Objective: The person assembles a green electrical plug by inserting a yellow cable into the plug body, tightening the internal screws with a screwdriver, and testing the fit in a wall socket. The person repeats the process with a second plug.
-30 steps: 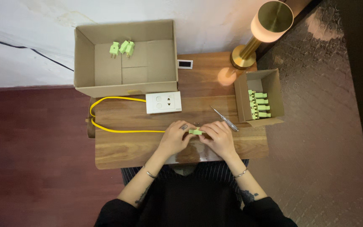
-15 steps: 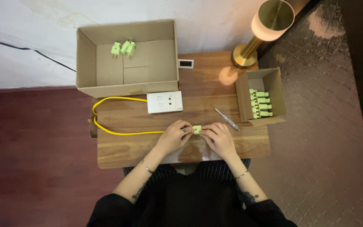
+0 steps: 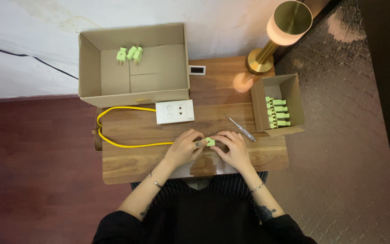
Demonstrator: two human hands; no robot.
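A yellow cable [image 3: 120, 135] loops over the left end of the table [image 3: 127, 165] and runs along the wood to my left hand [image 3: 185, 145]. Behind it sits a big open box [image 3: 134, 68] with a few green plugs [image 3: 129, 53] lying near its back wall, and just in front of that box a white socket plate [image 3: 174, 111] lies flat. My left hand is curled, fingertips pinched on the left side of a small green plug [image 3: 210, 141] held just above the table near its front edge. My right hand [image 3: 233, 147] meets it from the other side, fingers closed on the same plug, so both hands crowd around it and hide most of it. Just beyond my right hand a screwdriver [image 3: 241, 128] lies slanted on the wood. Farther right, a small box [image 3: 278, 106] holds a row of green plugs, and a brass lamp [image 3: 276, 36] stands behind it.
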